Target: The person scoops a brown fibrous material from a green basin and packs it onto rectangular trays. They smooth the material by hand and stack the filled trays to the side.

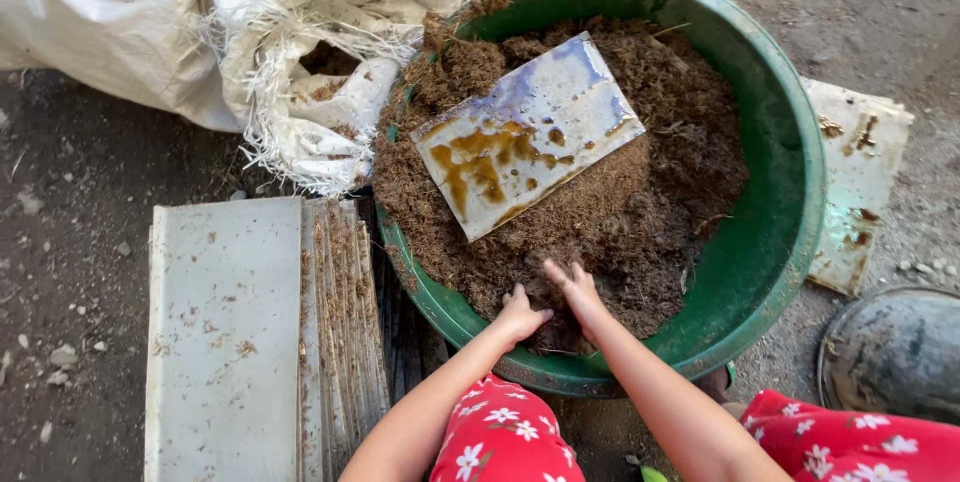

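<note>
the fingertips of both hands are digging down into the brown fibrous stuff (640, 212), looks like coconut coir, so they're partly buried and i honestly can't tell whether either hand is closing on a clump or just pressing in. the left hand (520, 314) is sitting curled at the near edge of the pile, and the right hand (575, 292) is lying just beside it with its fingers stretching flat and close together. the coir is heaping up inside a big green plastic basin (790, 172), and a stained whitish rectangular tile (528, 134) is lying tilted on top of it, well apart from the hands. the person's knees in red flowered fabric (500, 437) are getting cut off by the bottom edge.

everything's sitting on bare packed dirt ground (80, 242) with pebbles scattered about. a stack of pale flat tiles (250, 342) is lying left of the basin, a frayed white woven sack (280, 62) is slumping open behind it, another stained tile (860, 182) is poking out from under the basin's right side, and a grey round thing (895, 352) is getting cropped at bottom right, can't make out what.
</note>
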Motion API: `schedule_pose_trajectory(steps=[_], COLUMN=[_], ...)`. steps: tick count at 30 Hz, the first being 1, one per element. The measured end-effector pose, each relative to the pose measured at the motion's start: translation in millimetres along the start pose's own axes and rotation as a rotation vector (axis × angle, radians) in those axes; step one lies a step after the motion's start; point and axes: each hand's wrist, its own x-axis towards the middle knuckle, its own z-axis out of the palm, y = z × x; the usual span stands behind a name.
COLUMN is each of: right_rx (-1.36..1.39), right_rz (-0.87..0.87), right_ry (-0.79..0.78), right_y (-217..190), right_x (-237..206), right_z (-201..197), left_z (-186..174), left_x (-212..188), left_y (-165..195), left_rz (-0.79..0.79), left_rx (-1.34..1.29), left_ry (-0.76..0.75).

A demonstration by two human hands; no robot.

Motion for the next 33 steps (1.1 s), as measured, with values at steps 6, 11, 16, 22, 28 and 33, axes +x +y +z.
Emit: schedule_pose_trajectory(steps=[6, 11, 16, 22, 28, 33], right_rx=[0.441, 0.519, -0.371, -0.878, -0.686, -0.572], right_rz=[-0.227, -0.403, -0.745, -0.999, -0.995, -0.883], right_ry=[-0.153, -0.217, 0.206, 0.268, 0.4, 0.631], right_y=[-18, -106, -191, -208, -191, -186], right_x=[-15, -16, -2, 20, 121, 188], right_z=[16, 2, 18, 56, -19, -96], left_z=[-31, -123, -177, -128, -124, -120], left_x=[-23, -65, -37, 17, 25, 41], left_y=[25, 64, 73, 62, 24, 16], left_rz=[0.094, 0.308, 0.063, 0.112, 0.128, 0.136], left_rx=[-0.124, -0.288, -0.192, -0.164, -0.195, -0.442], left_ry=[0.063, 0.085, 0.759, 0.794, 0.848, 0.792])
